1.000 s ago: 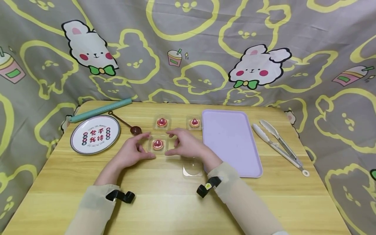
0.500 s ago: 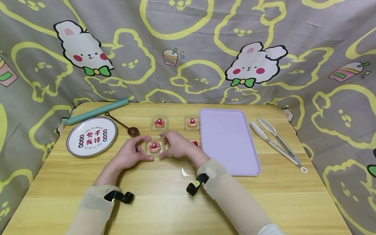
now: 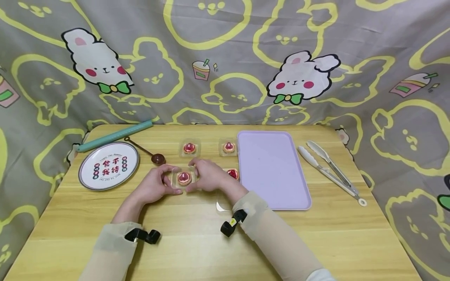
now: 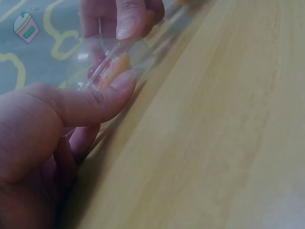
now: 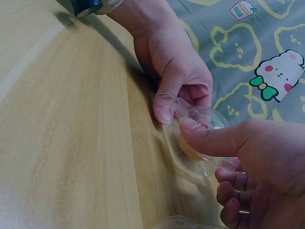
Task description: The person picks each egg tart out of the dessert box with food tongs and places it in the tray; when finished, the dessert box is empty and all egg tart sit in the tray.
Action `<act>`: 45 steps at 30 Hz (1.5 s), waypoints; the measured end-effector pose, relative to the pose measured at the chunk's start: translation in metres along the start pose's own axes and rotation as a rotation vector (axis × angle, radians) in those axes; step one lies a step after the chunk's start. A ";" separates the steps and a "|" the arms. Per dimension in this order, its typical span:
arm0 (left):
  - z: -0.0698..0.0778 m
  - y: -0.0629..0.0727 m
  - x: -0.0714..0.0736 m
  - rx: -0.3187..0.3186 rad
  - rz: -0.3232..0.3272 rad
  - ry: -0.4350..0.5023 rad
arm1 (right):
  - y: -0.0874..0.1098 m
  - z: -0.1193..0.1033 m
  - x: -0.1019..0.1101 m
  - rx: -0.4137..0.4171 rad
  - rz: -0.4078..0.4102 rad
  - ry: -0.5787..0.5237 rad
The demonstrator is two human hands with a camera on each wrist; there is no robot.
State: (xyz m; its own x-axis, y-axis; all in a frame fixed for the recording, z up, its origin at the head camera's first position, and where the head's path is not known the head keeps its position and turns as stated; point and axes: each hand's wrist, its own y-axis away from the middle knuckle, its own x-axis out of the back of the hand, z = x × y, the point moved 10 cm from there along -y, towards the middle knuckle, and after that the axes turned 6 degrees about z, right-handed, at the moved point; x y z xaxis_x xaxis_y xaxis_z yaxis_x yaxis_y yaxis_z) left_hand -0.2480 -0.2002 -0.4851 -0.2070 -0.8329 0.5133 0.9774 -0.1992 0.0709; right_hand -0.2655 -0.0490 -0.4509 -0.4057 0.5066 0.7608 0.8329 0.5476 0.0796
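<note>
Both hands hold one clear plastic pastry box [image 3: 174, 181] between them; a small red-topped tart [image 3: 184, 178] sits inside. My left hand [image 3: 156, 184] grips the box's left side, its thumb along the near rim. On the opposite side my right hand [image 3: 211, 175] pinches the rim with thumb and fingers. In the right wrist view, both thumbs press at the edge of the ribbed clear box [image 5: 205, 167]. The left wrist view shows the tart [image 4: 114, 69] through the plastic, partly covered by the left thumb. Most of the other fingers are hidden behind the box.
Boxed tarts stand behind at left [image 3: 189, 148] and right [image 3: 229, 147]. Another tart [image 3: 233, 174] and a clear plastic piece [image 3: 221, 205] are partly behind the right forearm. Around lie a purple tray [image 3: 274, 168], tongs [image 3: 330, 171], plate [image 3: 109, 166], brown spoon [image 3: 158, 159] and green rod [image 3: 114, 136].
My right hand has moved left and closed in on the box, uncovering the tart beside the tray. Held by both hands, the box has come slightly nearer. The head view has shifted a little.
</note>
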 end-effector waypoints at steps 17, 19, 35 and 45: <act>0.000 0.001 0.001 -0.008 0.013 -0.028 | 0.006 -0.011 0.006 0.079 0.110 0.166; -0.001 0.002 0.002 -0.007 0.010 -0.031 | 0.008 -0.013 0.006 0.099 0.116 0.218; -0.001 0.002 0.000 -0.018 0.001 -0.008 | 0.016 -0.019 0.013 0.147 0.127 0.439; -0.001 0.007 0.003 -0.010 0.032 0.008 | 0.030 -0.008 0.039 0.132 0.146 -0.050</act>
State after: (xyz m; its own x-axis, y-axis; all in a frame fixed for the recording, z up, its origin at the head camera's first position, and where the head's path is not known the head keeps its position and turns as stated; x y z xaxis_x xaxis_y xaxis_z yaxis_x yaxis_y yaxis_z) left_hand -0.2415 -0.2050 -0.4838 -0.1757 -0.8431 0.5082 0.9831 -0.1770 0.0462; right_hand -0.2532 -0.0181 -0.4135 -0.3051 0.6178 0.7247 0.8291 0.5468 -0.1171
